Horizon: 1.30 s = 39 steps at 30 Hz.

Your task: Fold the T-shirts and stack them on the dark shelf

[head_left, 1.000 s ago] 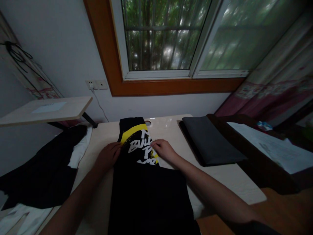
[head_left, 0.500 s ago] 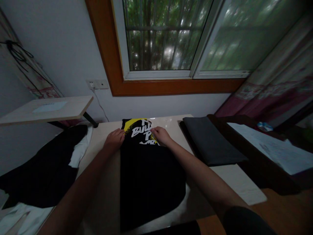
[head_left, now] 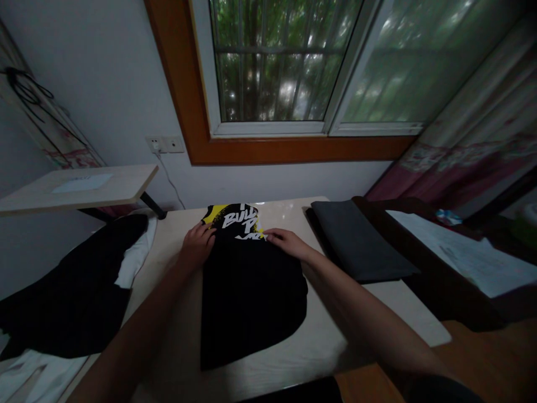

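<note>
A black T-shirt (head_left: 251, 302) with a yellow patch and white lettering lies folded lengthwise on the pale table (head_left: 331, 336). Its printed end points toward the window, and the rounded plain end is nearer to me. At the shirt's left edge, beside the print, my left hand (head_left: 198, 244) has its fingers curled on the fabric. My right hand (head_left: 287, 243) pinches the right edge of the cloth by the print, with thumb and fingertips close together. The exact grip of the left fingertips is partly hidden.
Folded dark grey cloth (head_left: 361, 240) lies at the table's right side. A small raised wooden shelf (head_left: 84, 187) stands at the left, with black clothing (head_left: 79, 296) and white clothing (head_left: 132, 260) below it. Beyond the table is a wall with a window (head_left: 285, 67).
Both hands have come slightly nearer to me along the shirt's edges. The shirt's near end has drawn up toward the window, and its right edge has shifted left.
</note>
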Each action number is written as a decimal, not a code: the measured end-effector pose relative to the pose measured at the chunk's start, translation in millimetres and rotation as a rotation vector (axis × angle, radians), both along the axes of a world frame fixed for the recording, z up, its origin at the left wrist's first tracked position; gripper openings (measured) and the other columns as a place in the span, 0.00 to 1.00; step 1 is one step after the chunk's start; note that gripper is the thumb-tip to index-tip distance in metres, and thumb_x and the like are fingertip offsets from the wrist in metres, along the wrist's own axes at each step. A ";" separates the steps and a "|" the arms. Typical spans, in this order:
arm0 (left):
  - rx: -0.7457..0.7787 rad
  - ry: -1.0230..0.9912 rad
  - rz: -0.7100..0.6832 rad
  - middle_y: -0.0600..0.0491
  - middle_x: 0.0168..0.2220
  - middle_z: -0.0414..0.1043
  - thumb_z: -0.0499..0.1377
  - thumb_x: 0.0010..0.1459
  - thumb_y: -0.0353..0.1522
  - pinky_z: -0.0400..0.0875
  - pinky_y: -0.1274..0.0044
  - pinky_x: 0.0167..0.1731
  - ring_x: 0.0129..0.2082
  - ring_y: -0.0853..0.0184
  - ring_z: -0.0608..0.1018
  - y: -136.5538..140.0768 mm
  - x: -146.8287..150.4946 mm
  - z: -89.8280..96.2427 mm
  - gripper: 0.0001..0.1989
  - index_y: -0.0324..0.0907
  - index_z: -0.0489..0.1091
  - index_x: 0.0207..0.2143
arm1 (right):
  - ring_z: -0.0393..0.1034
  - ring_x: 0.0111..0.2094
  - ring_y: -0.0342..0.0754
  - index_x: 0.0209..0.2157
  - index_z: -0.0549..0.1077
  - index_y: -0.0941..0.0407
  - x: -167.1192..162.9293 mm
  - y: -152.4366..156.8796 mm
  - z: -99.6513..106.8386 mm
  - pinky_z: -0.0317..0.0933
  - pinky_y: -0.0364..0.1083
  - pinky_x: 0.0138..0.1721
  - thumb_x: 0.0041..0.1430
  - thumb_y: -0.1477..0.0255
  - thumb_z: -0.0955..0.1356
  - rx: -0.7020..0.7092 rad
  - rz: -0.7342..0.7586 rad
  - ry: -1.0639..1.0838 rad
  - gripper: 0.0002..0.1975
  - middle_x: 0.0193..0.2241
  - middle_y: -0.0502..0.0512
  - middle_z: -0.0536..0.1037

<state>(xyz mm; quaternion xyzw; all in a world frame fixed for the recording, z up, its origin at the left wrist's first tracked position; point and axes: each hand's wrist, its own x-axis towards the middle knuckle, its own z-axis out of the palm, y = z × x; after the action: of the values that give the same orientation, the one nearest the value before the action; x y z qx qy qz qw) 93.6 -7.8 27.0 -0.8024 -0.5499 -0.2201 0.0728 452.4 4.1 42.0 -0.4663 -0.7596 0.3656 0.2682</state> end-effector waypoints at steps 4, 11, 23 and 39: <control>-0.048 0.041 -0.061 0.48 0.62 0.69 0.50 0.68 0.38 0.62 0.58 0.63 0.61 0.55 0.69 -45.8 6.2 -0.7 0.21 0.45 0.68 0.60 | 0.75 0.50 0.51 0.53 0.76 0.53 7.0 -22.5 -2.1 0.65 0.53 0.57 0.65 0.65 0.66 -0.051 0.051 0.072 0.17 0.51 0.56 0.80; -0.116 0.145 -0.063 0.50 0.65 0.65 0.50 0.68 0.37 0.59 0.55 0.63 0.63 0.53 0.67 -77.3 9.5 -1.9 0.23 0.50 0.64 0.64 | 0.73 0.54 0.53 0.52 0.78 0.52 -5.2 -25.4 -2.1 0.62 0.54 0.61 0.64 0.67 0.68 0.024 0.025 0.000 0.16 0.52 0.55 0.79; -0.156 0.138 -0.004 0.45 0.64 0.68 0.46 0.67 0.32 0.55 0.53 0.66 0.62 0.55 0.70 -26.2 -2.3 -1.3 0.23 0.41 0.67 0.61 | 0.75 0.52 0.53 0.49 0.80 0.55 -34.8 6.7 3.3 0.63 0.51 0.58 0.65 0.69 0.66 0.092 -0.050 -0.163 0.15 0.50 0.59 0.80; -0.158 0.004 0.024 0.45 0.64 0.67 0.48 0.67 0.34 0.57 0.52 0.65 0.66 0.52 0.66 -42.0 -26.3 -10.7 0.22 0.42 0.68 0.60 | 0.74 0.37 0.52 0.38 0.75 0.57 46.8 -25.3 26.5 0.67 0.47 0.40 0.50 0.66 0.73 -0.148 -0.117 0.016 0.14 0.34 0.54 0.80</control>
<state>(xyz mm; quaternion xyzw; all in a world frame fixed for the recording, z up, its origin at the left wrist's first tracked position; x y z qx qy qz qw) 67.3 -49.8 16.3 -0.7996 -0.5748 -0.1736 0.0130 499.2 -21.2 68.4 -0.5257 -0.6996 0.4081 0.2600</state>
